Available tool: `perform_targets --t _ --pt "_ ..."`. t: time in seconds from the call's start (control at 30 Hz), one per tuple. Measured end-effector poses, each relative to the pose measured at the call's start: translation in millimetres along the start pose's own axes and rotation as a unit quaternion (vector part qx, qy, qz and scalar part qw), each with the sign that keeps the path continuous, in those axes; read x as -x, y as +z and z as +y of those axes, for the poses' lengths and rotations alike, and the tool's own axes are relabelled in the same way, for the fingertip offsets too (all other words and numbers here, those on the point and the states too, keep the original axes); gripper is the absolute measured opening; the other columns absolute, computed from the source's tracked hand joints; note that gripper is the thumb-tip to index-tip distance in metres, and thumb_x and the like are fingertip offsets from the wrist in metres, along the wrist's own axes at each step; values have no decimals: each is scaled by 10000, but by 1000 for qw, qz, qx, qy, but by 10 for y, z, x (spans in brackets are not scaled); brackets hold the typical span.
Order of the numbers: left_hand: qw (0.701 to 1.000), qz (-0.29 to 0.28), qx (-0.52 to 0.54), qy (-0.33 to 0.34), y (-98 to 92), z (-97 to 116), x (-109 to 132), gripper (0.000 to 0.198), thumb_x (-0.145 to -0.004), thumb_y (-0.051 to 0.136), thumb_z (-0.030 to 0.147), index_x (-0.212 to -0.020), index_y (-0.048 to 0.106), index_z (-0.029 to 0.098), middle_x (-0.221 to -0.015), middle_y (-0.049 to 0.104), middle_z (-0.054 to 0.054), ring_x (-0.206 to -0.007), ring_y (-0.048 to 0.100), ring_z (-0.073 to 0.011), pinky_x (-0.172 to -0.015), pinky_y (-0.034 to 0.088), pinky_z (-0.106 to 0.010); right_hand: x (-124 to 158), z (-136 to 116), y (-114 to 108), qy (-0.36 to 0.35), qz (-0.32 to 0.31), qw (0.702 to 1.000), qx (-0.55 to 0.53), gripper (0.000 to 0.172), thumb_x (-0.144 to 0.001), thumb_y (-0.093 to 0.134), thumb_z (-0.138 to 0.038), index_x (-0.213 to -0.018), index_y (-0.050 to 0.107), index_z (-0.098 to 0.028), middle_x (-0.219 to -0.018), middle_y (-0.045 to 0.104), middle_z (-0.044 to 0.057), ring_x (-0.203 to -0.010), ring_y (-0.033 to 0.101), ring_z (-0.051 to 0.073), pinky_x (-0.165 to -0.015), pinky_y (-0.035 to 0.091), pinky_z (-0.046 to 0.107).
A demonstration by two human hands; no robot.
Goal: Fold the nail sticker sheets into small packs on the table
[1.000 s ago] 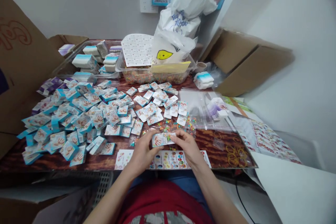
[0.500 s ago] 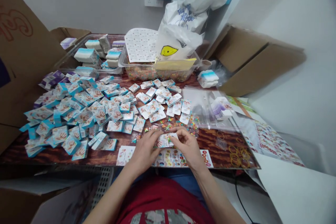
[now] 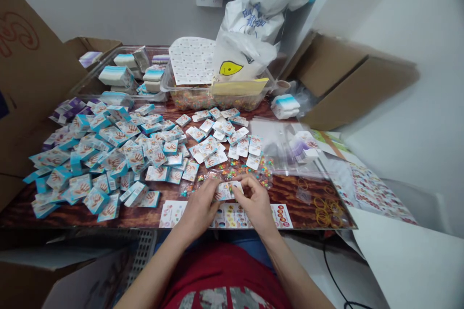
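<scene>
Between both hands is a small white box point(image 3: 226, 191) with a hand picture on its face, held just above the table's front edge. My left hand point(image 3: 198, 206) grips its left end, fingers closed. At the right end, my right hand point(image 3: 255, 203) pinches it between thumb and fingers; the fingertips partly hide that end. Below the hands lies a printed sticker sheet point(image 3: 281, 215). Small clear bags of coloured beads point(image 3: 232, 171) are just beyond the fingers. Behind them are several white boxes with flaps raised point(image 3: 216, 158).
A heap of blue-and-white boxes point(image 3: 108, 154) covers the table's left side. Clear tubs point(image 3: 188, 99) and a white plastic bag point(image 3: 246, 53) stand at the back. Plastic sleeves point(image 3: 270, 137) and yellow rubber bands point(image 3: 324, 210) lie right, near a cardboard carton point(image 3: 355, 91).
The view has shifted slightly. Both hands keep hold of the small box, with only a slight shift of the right fingers at its end.
</scene>
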State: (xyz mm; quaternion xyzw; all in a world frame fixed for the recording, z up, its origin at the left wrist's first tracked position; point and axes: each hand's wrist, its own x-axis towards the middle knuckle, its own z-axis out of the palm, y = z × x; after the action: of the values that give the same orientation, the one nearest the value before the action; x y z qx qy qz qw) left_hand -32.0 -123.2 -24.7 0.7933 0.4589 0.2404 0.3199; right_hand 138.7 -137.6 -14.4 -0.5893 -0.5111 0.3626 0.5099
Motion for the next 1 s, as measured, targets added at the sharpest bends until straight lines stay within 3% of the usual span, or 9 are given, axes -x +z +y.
perform_targets --t 0.17,0.4,0.63,0.83,0.9,1.0 --pt "999 -20 -26 -6 -3 23 2 603 -770 482 -6 -1332 428 207 -1300 548 -116 -1195 543 -270 -968 480 -450 0 -15 -35 5 -33 999 -11 270 -775 668 -266 -579 497 -197 -914 616 59 -912 575 217 -840 414 342" --pt "1000 -6 -7 5 -7 42 -4 635 -749 470 -20 -1333 435 226 -1287 548 -103 -1190 540 -258 -982 470 -439 2 -9 -30 92 -82 987 -106 247 -766 705 -396 -670 585 -202 -900 621 37 -816 572 192 -728 464 300" --pt "999 -14 44 18 -15 59 3 571 -765 474 -19 -1281 458 225 -1224 561 -86 -1141 553 -235 -958 473 -392 -14 -28 -77 173 -113 959 -194 305 -643 801 -423 -655 585 -208 -863 668 28 -779 589 196 -690 483 296" --pt "999 -16 43 29 11 68 -2 552 -751 470 -34 -1246 469 210 -1178 569 -84 -1113 559 -231 -931 482 -380 -16 -23 -3 99 -56 987 -114 127 -683 702 -230 -641 585 -205 -912 665 19 -805 574 175 -710 436 279" --pt "999 -12 24 28 22 50 -6 565 -748 468 -30 -1261 464 208 -1200 565 -91 -1136 554 -239 -943 480 -394 -19 6 12 73 -47 993 -86 95 -688 692 -224 -646 610 -201 -900 671 25 -825 579 184 -735 433 290" --pt "1000 -2 -2 13 23 12 -6 560 -758 485 -4 -1274 464 213 -1225 569 -94 -1158 552 -248 -958 479 -411 -24 68 -16 89 -63 989 -99 111 -705 715 -293 -672 664 -200 -850 680 28 -832 590 200 -775 445 315"
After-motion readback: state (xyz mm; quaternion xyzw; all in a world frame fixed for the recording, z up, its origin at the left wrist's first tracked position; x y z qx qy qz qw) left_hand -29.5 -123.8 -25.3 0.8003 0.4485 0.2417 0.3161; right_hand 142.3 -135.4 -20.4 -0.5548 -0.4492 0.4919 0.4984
